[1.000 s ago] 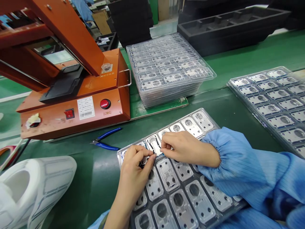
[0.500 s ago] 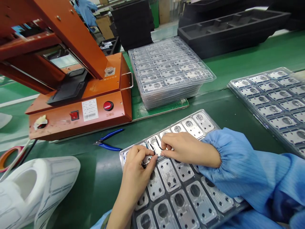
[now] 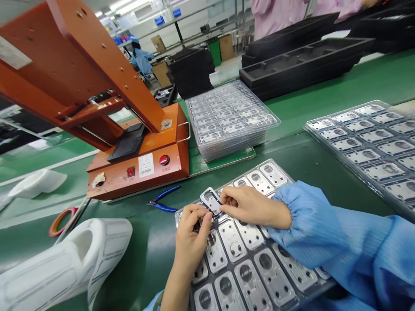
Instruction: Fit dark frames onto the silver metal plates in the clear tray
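A small metal plate with a dark edge (image 3: 210, 201) is raised above a clear plastic tray (image 3: 282, 172), tilted at its upper left. My right hand (image 3: 249, 207) pinches the plate's right side between its fingertips. My left hand (image 3: 191, 229) is closed at the plate's lower corner, and its fingers hide what lies beneath them. Rows of similar metal plates with round recesses (image 3: 231, 239) fill the tray under my hands. A blue gathered sleeve (image 3: 308, 224) covers my right forearm.
Blue-handled pliers (image 3: 164, 201) lie left of the tray, next to an orange press (image 3: 139, 172). A stack of trays (image 3: 230, 125) and a loaded tray (image 3: 363, 147) stand beyond. A white label roll (image 3: 68, 259) lies left. A co-worker in pink (image 3: 279, 13) stands behind black trays (image 3: 301, 65).
The metal plate is now lifted higher from the tray between my hands. The view has swung upward, so the press and the trays sit lower and further right in the picture.
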Demonstrator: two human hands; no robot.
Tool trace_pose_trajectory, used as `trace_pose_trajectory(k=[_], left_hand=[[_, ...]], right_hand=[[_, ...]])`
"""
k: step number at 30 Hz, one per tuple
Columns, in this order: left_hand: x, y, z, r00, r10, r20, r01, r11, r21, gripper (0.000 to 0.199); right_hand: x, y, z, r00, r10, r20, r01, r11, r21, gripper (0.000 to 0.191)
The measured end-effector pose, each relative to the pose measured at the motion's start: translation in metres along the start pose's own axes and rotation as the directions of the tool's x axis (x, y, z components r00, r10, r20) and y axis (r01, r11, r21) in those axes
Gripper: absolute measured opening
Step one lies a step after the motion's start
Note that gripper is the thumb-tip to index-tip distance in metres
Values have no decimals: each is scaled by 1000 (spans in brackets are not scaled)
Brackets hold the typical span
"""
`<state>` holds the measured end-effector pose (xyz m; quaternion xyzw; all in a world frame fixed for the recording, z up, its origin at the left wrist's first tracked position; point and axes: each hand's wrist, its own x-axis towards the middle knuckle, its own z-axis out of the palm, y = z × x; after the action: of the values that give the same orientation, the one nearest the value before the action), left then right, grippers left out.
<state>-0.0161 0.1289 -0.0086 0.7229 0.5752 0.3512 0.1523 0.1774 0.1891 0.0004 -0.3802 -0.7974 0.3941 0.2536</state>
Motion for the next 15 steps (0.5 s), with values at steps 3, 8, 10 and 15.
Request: trace_pose_trajectory(k=[3,8,10,15], left_hand=[[-2,-1,0,987,93,-131,-91,996,19,6],[-9,-4,1,941,189,-282,-194,981,8,21],[-13,-3,3,942,84,-324,-127,985,-115,29],[-14,5,9,913,-397,-99,249,730,-636,37]], right_hand=[[-1,-2,2,995,-72,-68,82,986,145,7],[-3,-6,4,969,-164,-185,208,944,254,10],[-5,-7,4,958,-199,-206,249,934,255,10],[-6,-8,5,952,-238,-190,281,928,243,8]])
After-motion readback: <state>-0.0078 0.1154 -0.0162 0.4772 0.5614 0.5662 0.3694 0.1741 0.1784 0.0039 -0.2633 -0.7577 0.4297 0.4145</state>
